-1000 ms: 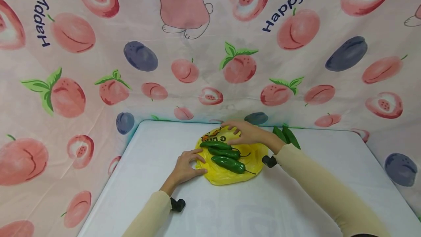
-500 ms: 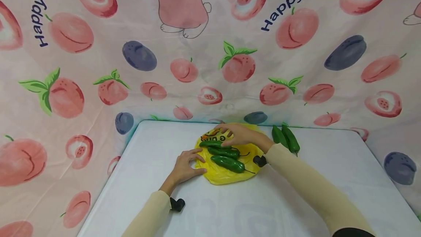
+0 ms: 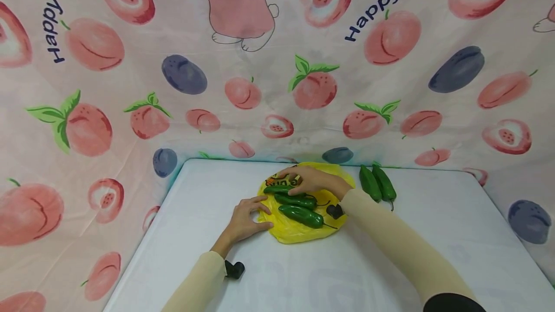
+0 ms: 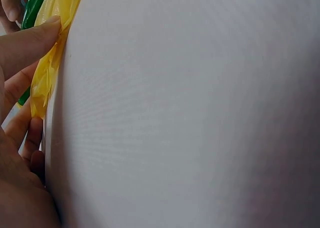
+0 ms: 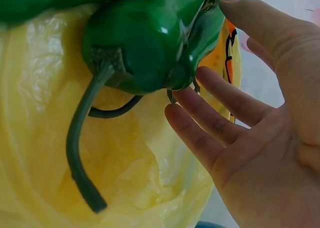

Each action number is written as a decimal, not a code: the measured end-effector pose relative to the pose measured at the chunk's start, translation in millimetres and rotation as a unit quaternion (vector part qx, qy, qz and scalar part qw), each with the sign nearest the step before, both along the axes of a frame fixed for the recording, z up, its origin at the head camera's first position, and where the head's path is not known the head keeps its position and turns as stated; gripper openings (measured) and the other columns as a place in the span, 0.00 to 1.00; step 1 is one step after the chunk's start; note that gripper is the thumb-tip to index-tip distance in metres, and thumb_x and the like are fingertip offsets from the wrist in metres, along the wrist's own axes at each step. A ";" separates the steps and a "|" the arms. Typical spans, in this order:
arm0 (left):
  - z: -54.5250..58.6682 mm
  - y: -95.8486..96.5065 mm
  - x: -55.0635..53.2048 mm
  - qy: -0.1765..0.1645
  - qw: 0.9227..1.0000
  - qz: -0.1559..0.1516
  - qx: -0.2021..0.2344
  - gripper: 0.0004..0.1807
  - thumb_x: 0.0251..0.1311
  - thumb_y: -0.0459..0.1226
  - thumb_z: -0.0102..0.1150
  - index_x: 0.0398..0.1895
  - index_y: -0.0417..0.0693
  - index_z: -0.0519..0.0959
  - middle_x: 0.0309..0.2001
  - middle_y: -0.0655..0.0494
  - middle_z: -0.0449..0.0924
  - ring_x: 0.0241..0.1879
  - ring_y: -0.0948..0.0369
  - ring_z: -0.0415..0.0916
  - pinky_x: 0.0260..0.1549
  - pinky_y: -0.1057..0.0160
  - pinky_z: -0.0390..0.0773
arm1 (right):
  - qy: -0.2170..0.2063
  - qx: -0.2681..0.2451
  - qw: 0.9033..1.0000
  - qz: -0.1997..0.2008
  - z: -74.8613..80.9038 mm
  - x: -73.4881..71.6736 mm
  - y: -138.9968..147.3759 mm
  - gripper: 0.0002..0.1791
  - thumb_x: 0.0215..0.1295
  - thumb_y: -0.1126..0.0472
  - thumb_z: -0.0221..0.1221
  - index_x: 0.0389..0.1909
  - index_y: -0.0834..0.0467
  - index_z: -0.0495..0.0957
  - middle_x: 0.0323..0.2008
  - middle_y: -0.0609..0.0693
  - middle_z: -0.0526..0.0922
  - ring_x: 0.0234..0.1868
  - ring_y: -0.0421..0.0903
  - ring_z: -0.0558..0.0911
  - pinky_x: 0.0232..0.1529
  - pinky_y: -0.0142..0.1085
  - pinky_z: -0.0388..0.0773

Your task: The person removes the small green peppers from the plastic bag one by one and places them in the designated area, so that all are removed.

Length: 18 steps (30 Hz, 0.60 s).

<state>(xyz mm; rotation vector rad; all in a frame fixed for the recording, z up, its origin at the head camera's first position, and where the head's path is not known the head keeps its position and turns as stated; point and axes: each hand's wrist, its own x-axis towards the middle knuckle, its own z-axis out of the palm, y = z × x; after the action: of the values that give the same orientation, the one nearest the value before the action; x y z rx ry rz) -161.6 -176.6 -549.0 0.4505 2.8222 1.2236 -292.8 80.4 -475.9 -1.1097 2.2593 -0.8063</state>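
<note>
Three green chili peppers lie side by side on a yellow plastic bag (image 3: 290, 236), the near pepper (image 3: 300, 216) closest to the person. My left hand (image 3: 241, 219) rests at the bag's left edge, thumb and fingers spread apart and touching the plastic. Over the far part of the bag is my right hand (image 3: 310, 180), with thumb and fingertips at the far pepper (image 3: 275, 189). In the right wrist view its fingers (image 5: 220, 120) are fairly straight and touch the green pepper (image 5: 205, 43). The middle pepper (image 3: 296, 201) lies just below that hand.
Two more green peppers (image 3: 377, 183) lie on the white table (image 3: 368, 264) right of the bag, near the back edge. A fruit-print cloth (image 3: 269, 66) rises behind the table. Each wrist carries a small black device (image 3: 234, 269).
My right hand has moved left across the bag to the far pepper, uncovering more of the two peppers on the right. My left hand has kept its place at the bag's edge.
</note>
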 end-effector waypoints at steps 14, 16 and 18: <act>1.0 0.3 0.5 -0.002 1.000 0.000 -0.006 0.12 0.53 0.49 0.78 0.39 0.63 0.86 0.70 0.58 0.74 0.68 0.48 0.65 0.68 0.36 0.56 | 0.015 0.040 0.999 0.007 0.5 0.8 -10.1 0.27 0.71 0.62 0.64 0.70 0.53 0.73 0.67 0.55 0.75 0.60 0.53 0.81 0.58 0.45 0.80; 1.1 0.4 0.7 -0.003 1.000 0.001 -0.004 0.12 0.53 0.48 0.78 0.39 0.63 0.86 0.70 0.58 0.74 0.68 0.49 0.65 0.68 0.37 0.56 | 0.020 0.043 0.999 0.011 -0.4 0.5 -11.2 0.27 0.71 0.62 0.64 0.70 0.53 0.73 0.67 0.55 0.76 0.60 0.53 0.81 0.59 0.45 0.80; 1.2 0.4 1.0 -0.003 1.000 0.002 -0.003 0.12 0.53 0.48 0.78 0.39 0.63 0.86 0.70 0.58 0.74 0.68 0.49 0.65 0.68 0.37 0.56 | 0.021 0.046 0.999 0.012 -0.4 0.7 -12.3 0.26 0.72 0.62 0.64 0.69 0.52 0.73 0.67 0.54 0.76 0.61 0.52 0.80 0.59 0.46 0.79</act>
<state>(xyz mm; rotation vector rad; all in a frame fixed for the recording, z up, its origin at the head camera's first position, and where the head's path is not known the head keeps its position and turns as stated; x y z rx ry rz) -160.6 -176.2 -547.7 0.4412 2.8212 1.2152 -292.1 68.1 -476.3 -1.1199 2.2883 -0.6686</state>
